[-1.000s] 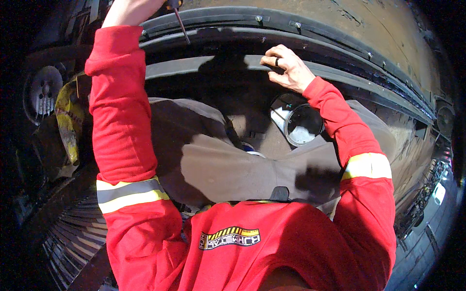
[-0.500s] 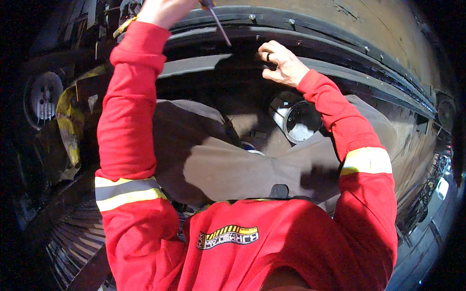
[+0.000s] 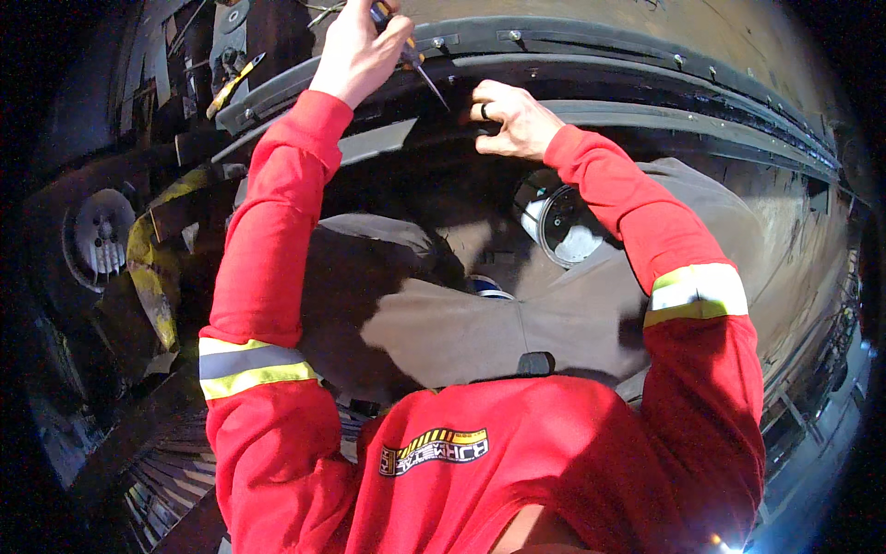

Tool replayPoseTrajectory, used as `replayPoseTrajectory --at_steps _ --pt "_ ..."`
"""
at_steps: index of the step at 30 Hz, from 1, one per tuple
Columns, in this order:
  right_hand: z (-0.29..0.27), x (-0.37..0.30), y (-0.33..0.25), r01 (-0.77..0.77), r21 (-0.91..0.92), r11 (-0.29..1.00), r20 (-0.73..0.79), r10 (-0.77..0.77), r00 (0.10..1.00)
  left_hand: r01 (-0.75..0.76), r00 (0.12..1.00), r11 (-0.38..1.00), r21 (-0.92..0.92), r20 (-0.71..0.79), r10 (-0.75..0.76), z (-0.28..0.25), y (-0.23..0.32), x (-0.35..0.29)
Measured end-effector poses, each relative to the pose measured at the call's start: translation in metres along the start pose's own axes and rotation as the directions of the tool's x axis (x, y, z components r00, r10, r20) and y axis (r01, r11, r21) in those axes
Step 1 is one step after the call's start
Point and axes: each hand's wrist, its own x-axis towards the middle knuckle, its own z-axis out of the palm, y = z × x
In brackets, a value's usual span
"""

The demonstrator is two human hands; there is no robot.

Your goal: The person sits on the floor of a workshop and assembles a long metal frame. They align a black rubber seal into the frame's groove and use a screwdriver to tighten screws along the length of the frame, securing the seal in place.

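My left hand [image 3: 362,54], at the top of the head view, is closed around the handle of a screwdriver [image 3: 413,57] with a dark and yellow grip. Its thin shaft points down and to the right, the tip just left of my right hand's fingers. My right hand [image 3: 519,123], a dark ring on one finger, is curled over a dark groove between long metal rails [image 3: 609,72]. Whatever lies between its fingertips is hidden in shadow. Several bolts [image 3: 515,36] stick up along the far rail.
Between my legs stands an open cylindrical container [image 3: 557,226], whitish inside. A blue and white round item [image 3: 489,287] lies nearer me. At left are a round plate with holes [image 3: 100,238], a worn yellow piece [image 3: 153,277] and a yellow-handled tool [image 3: 236,85].
My left hand has come nearer and to the right, bringing the screwdriver tip closer to my right hand's fingers. The view has shifted slightly; my right hand keeps its curled shape.
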Motion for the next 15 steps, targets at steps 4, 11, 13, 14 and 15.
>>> replayPoseTrajectory --at_steps 4,11,13,14,15 --pt "-0.001 0.0 0.001 -0.002 -0.008 1.0 0.007 0.002 1.0 -0.089 0.994 0.962 0.257 0.081 0.07 -0.006 -0.009 0.005" --pt "0.002 -0.001 0.001 0.001 0.027 1.0 -0.056 0.0 0.998 -0.028 0.996 0.983 0.182 0.086 0.012 -0.005 -0.001 0.006" --pt "0.002 -0.002 0.003 -0.016 0.017 1.0 -0.042 0.017 0.999 -0.069 0.997 0.963 0.26 0.035 0.062 0.005 0.013 0.003" --pt "0.002 -0.002 0.004 -0.02 0.011 1.0 -0.037 0.021 0.999 -0.06 0.998 0.97 0.236 0.036 0.053 0.007 0.013 0.004" --pt "0.002 -0.002 0.004 -0.02 0.007 1.0 -0.031 0.02 0.999 -0.048 0.999 0.975 0.215 0.032 0.042 0.008 0.014 0.004"
